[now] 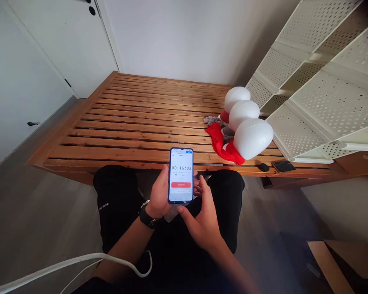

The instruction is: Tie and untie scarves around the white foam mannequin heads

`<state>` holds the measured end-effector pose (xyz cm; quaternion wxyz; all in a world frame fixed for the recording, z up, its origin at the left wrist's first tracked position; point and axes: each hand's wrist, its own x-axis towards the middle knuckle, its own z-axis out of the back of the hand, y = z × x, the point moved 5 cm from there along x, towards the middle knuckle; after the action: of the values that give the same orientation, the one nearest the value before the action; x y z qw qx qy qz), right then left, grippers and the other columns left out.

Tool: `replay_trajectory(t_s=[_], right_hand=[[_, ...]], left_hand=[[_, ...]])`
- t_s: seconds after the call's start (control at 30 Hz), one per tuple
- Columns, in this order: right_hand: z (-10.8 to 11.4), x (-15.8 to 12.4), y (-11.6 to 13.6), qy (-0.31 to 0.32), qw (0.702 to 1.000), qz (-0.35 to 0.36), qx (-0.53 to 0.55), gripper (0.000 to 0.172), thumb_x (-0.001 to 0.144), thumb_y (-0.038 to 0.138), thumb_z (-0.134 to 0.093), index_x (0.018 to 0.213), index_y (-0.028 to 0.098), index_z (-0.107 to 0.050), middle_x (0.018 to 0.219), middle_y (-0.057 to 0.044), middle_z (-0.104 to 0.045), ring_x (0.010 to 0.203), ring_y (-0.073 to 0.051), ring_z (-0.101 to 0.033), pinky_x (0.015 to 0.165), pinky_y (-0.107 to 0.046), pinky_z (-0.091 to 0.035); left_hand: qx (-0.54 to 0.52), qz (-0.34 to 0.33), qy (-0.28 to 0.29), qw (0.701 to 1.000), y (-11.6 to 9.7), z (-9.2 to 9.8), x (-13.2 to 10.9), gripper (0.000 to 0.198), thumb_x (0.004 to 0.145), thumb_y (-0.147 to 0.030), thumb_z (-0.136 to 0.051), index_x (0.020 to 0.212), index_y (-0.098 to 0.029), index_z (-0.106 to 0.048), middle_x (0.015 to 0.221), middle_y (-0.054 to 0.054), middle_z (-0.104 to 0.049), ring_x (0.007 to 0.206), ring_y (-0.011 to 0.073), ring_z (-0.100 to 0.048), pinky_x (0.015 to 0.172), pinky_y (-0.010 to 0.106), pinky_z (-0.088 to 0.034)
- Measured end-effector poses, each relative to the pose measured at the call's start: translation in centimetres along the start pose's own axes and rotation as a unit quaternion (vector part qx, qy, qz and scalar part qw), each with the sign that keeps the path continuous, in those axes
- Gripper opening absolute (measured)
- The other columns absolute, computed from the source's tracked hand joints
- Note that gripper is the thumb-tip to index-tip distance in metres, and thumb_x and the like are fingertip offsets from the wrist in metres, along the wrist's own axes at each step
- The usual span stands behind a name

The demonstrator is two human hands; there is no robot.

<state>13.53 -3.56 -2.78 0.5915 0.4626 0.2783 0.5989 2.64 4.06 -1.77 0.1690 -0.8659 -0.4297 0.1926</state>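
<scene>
A smartphone [181,175] is held upright above my lap, its lit screen reading 00:16:03 over a red button. My left hand [160,195] grips it along the left edge, with fingertips showing past its right side. Close to the lower right corner of the phone is my right hand [201,216], thumb and fingers apart, holding nothing. Whether its fingers touch the phone I cannot tell. A dark watch [146,215] sits on my left wrist.
Ahead lies a slatted wooden platform [135,110]. Three white rounded head-like forms [253,139] stand on its right with red cloth [217,141] and grey cloth [212,120]. Near its edge lie a black mouse [263,167] and a dark flat object [283,165]. A white cable [88,256] crosses my left forearm.
</scene>
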Motion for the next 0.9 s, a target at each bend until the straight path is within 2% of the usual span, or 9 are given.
replay_trajectory(t_s=[0.1, 0.2, 0.3, 0.4, 0.53, 0.63, 0.7, 0.8, 0.9], right_hand=[[0.0, 0.2, -0.3, -0.007, 1.0, -0.021, 0.0, 0.101, 0.085, 0.042, -0.079, 0.164, 0.026, -0.018, 0.154, -0.016, -0.047, 0.136, -0.032, -0.054, 0.111, -0.053, -0.051], [0.2, 0.7, -0.8, -0.015, 0.998, -0.052, -0.012, 0.107, 0.08, 0.041, -0.083, 0.164, 0.024, -0.018, 0.155, -0.016, -0.048, 0.136, -0.032, -0.055, 0.112, -0.053, -0.051], [0.7, 1.1, -1.7, -0.022, 0.996, -0.084, -0.022, 0.107, 0.078, 0.038, -0.084, 0.164, 0.022, -0.022, 0.147, -0.015, -0.057, 0.128, -0.03, -0.062, 0.107, -0.051, -0.055], [1.7, 1.5, -2.6, -0.026, 0.994, -0.104, -0.009, 0.098, 0.076, 0.032, -0.085, 0.159, 0.021, -0.035, 0.137, -0.013, -0.065, 0.119, -0.028, -0.068, 0.104, -0.047, -0.058], [3.6, 2.4, -3.4, -0.007, 0.993, -0.108, 0.057, 0.07, 0.078, 0.025, -0.08, 0.144, 0.022, -0.055, 0.128, -0.009, -0.07, 0.115, -0.026, -0.07, 0.103, -0.045, -0.058], [5.6, 3.0, -4.4, -0.009, 0.988, -0.127, 0.092, 0.057, 0.081, 0.025, -0.077, 0.135, 0.021, -0.063, 0.123, -0.008, -0.073, 0.113, -0.027, -0.071, 0.103, -0.047, -0.059], [7.2, 3.2, -5.6, -0.024, 0.984, -0.147, 0.094, 0.053, 0.08, 0.027, -0.077, 0.131, 0.02, -0.064, 0.121, -0.008, -0.074, 0.111, -0.027, -0.072, 0.103, -0.046, -0.059], [10.3, 2.9, -8.4, -0.053, 0.98, -0.183, 0.063, 0.053, 0.078, 0.028, -0.078, 0.129, 0.021, -0.063, 0.121, -0.008, -0.074, 0.108, -0.025, -0.073, 0.102, -0.041, -0.059], [14.7, 1.9, -12.3, -0.094, 0.969, -0.226, -0.017, 0.062, 0.075, 0.035, -0.08, 0.131, 0.02, -0.059, 0.12, -0.009, -0.074, 0.105, -0.026, -0.074, 0.098, -0.039, -0.06]], left_hand=[[0.009, 0.008, -0.014, 1.0, 0.6, 0.1, 0.1, 0.071, 0.103, -0.063, -0.035, 0.135, -0.008, -0.066, 0.121, 0.021, -0.074, 0.115, 0.0359, -0.07, 0.098, 0.049, -0.056], [0.032, -0.01, -0.034, 0.999, 1.2, 0.4, 0.4, 0.063, 0.101, -0.059, -0.045, 0.134, -0.01, -0.066, 0.126, 0.02, -0.072, 0.123, 0.0345, -0.066, 0.104, 0.048, -0.053], [0.055, -0.023, -0.049, 0.997, 2.1, 0.9, 0.9, 0.053, 0.099, -0.052, -0.057, 0.13, -0.011, -0.07, 0.132, 0.018, -0.07, 0.128, 0.033, -0.062, 0.11, 0.046, -0.049], [0.063, -0.015, -0.045, 0.997, 3.5, 1.5, 1.7, 0.049, 0.097, -0.049, -0.062, 0.128, -0.013, -0.072, 0.133, 0.017, -0.069, 0.131, 0.0319, -0.06, 0.115, 0.046, -0.045], [0.108, 0.009, -0.022, 0.994, 6.1, 1.9, 3.6, 0.049, 0.096, -0.05, -0.063, 0.132, -0.017, -0.07, 0.139, 0.014, -0.066, 0.137, 0.0308, -0.056, 0.118, 0.045, -0.042], [0.185, 0.022, 0.011, 0.982, 8.1, 1.3, 5.7, 0.051, 0.1, -0.05, -0.057, 0.14, -0.02, -0.065, 0.149, 0.013, -0.059, 0.145, 0.0298, -0.047, 0.125, 0.044, -0.033], [0.255, 0.029, 0.058, 0.965, 9.3, 0.3, 7.4, 0.054, 0.102, -0.051, -0.051, 0.147, -0.022, -0.059, 0.153, 0.011, -0.055, 0.149, 0.0283, -0.042, 0.128, 0.044, -0.027], [0.362, 0.025, 0.156, 0.919, 10.7, -1.7, 9.8, 0.059, 0.104, -0.055, -0.043, 0.154, -0.025, -0.05, 0.159, 0.009, -0.048, 0.153, 0.0274, -0.036, 0.131, 0.046, -0.02], [0.423, 0.019, 0.183, 0.887, 11.3, -1.8, 11.5, 0.062, 0.104, -0.057, -0.042, 0.158, -0.029, -0.043, 0.168, 0.005, -0.033, 0.158, 0.0273, -0.023, 0.132, 0.046, -0.014]])
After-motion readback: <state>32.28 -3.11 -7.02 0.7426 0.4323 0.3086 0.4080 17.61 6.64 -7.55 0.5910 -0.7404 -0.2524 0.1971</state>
